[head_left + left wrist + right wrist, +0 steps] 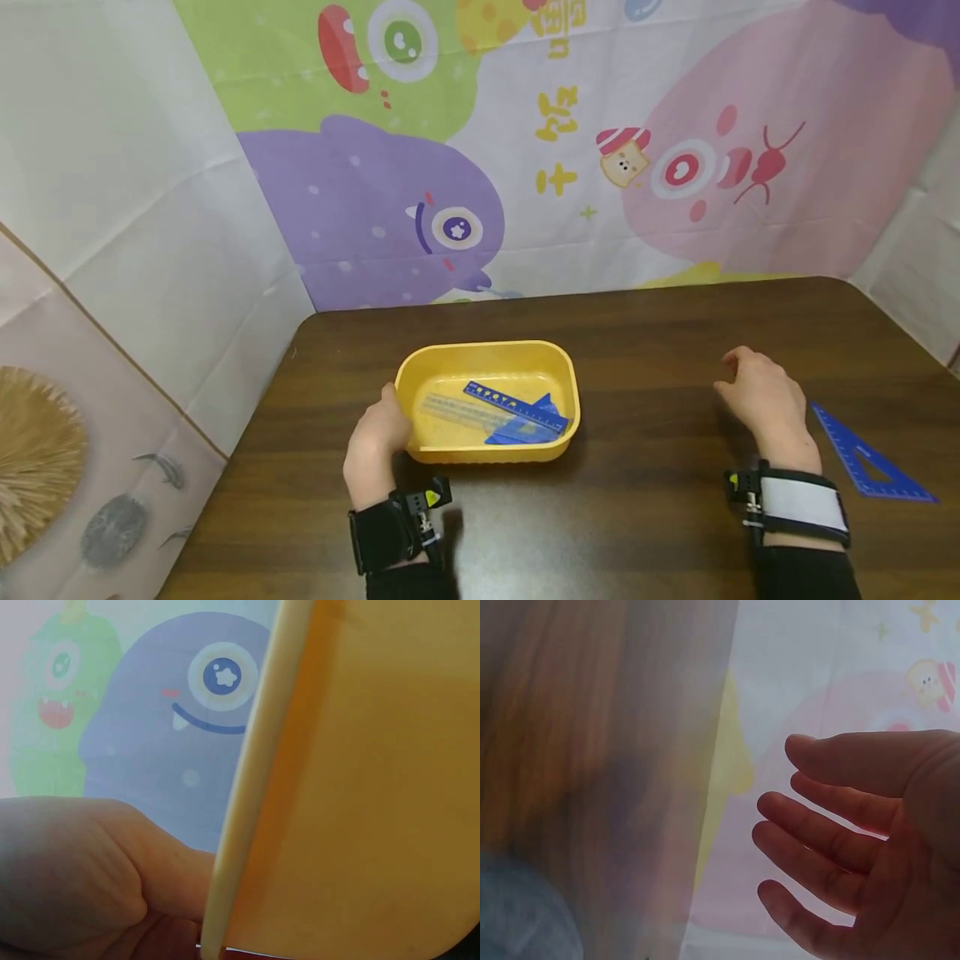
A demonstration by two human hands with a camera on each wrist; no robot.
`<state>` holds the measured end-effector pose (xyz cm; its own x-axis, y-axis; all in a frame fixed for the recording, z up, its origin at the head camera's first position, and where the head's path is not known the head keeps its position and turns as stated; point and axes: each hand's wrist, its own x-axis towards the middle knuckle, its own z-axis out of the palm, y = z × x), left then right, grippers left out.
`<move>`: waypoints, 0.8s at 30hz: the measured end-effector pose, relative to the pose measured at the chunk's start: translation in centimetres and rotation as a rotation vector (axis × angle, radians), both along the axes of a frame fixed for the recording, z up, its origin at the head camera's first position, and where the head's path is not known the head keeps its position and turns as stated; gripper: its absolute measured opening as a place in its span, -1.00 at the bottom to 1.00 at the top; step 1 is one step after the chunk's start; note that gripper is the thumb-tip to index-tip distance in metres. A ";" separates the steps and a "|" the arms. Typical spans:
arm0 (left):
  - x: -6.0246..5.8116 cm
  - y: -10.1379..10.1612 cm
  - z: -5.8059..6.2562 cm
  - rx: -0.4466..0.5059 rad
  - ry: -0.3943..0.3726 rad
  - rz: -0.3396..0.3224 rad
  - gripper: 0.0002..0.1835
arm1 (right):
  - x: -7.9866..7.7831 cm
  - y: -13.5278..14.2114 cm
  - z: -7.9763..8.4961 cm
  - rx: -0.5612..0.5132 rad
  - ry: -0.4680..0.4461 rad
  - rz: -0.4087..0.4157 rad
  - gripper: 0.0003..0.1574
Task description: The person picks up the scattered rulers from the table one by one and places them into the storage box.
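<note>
My left hand (pixel 377 437) grips the left rim of a yellow plastic basin (pixel 487 455), which stands on the table. In the left wrist view the thumb (pixel 176 881) meets the basin's rim, and the fingertips are hidden. Inside lie a blue ruler (pixel 510 404), a clear ruler (pixel 457 410) and a blue translucent set square (pixel 546 406), partly overlapping. My right hand (pixel 768 400) is held over the table's right side with fingers spread and slightly bent, holding nothing. Just right of its wrist lies a blue triangular set square (pixel 843 442).
The dark wooden table (pixel 637 517) ends at a cartoon-printed cloth (pixel 555 242) behind it. Pale cloth (pixel 150 167) hangs along the left side, with another pale panel at the right.
</note>
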<state>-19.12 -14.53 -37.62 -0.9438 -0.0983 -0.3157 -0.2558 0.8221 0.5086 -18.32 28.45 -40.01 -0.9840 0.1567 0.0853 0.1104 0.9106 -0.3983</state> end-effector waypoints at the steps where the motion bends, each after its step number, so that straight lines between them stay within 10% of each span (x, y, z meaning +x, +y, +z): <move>1: -0.1 0.0 0.0 -0.003 0.005 -0.004 -0.32 | 0.1 0.3 -0.1 0.004 -0.001 -0.002 -0.45; 24: -0.8 0.5 1.2 -0.001 -0.009 0.001 -0.35 | 2.8 5.8 -1.6 0.045 -0.119 -0.044 -0.27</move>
<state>-19.87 -14.06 -36.41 -0.9408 -0.0997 -0.3240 -0.2613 0.8221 0.5059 -15.55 34.29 -41.62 -0.9798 0.1984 -0.0236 0.1945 0.9205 -0.3389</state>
